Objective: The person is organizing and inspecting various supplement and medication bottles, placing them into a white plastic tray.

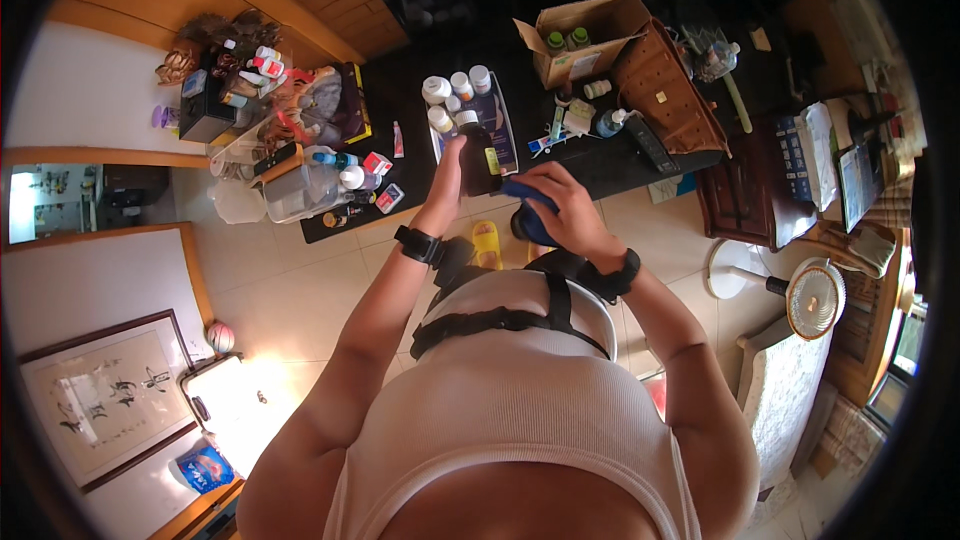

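Holding a dark bottle in the left hand, near the frame's centre, left of the right hand and below the white bottles. Running lengthwise up-down in the frame, pale cap toward the top. Wrapped around its left side, with fingers mostly hidden. Gripping a blue cloth in the right, beside the bottle's lower end; cannot tell if touching.

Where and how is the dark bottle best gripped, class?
Probably round the dark bottle below its white cap, from the left: its body looks broader than the cap, the left hand holds that side, and the right hand with the blue cloth is opposite.
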Tool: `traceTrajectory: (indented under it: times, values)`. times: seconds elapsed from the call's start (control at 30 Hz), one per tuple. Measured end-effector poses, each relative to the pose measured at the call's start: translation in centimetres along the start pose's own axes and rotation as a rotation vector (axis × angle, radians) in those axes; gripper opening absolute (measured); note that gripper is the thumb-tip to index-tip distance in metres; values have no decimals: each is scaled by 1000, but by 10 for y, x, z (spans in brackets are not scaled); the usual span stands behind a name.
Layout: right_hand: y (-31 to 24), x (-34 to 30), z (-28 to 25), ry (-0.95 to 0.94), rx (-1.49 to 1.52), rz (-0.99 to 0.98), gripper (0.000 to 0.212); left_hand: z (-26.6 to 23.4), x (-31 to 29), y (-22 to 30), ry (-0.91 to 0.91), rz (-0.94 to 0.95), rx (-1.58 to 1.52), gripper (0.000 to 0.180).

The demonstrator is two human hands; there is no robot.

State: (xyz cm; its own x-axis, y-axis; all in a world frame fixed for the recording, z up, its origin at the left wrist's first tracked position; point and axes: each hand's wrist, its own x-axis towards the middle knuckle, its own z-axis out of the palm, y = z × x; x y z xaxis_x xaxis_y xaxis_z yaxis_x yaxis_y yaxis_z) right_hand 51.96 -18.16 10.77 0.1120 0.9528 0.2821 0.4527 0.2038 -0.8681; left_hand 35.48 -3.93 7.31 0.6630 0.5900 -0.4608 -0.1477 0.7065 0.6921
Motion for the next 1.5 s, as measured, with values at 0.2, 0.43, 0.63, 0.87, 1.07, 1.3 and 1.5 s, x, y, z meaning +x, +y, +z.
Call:
traceTrajectory:
  times: [0.2, 0.43, 0.63, 0.87, 1.07, 1.3, 1.5]
  values:
    - [6, 14, -12, 122, -93, 60, 36, 0, -1, -5, 48, -7, 201, 42]
    - [10, 48, 9, 180, -200, -32, 42, 14, 0, 2, -9, -5, 178, 51]
    - [4, 33, 26, 80, -172, -51, 45, 14, 9, -2, 178, 195, 69, 56]
    - [4, 11, 26, -161, -48, -7, 35, -11, 21, 17, 68, 71, 126, 50]
    - [10, 24, 11, 158, -112, 31, 35, -6, 20, 8, 12, 218, 305, 38]
    - [5, 52, 15, 243, -188, 5, 43, 11, 15, 3, 3, 188, 315, 47]
    - [-1, 38, 26, 151, -178, -32, 48, 11, 14, 3, 154, 56, 227, 51]
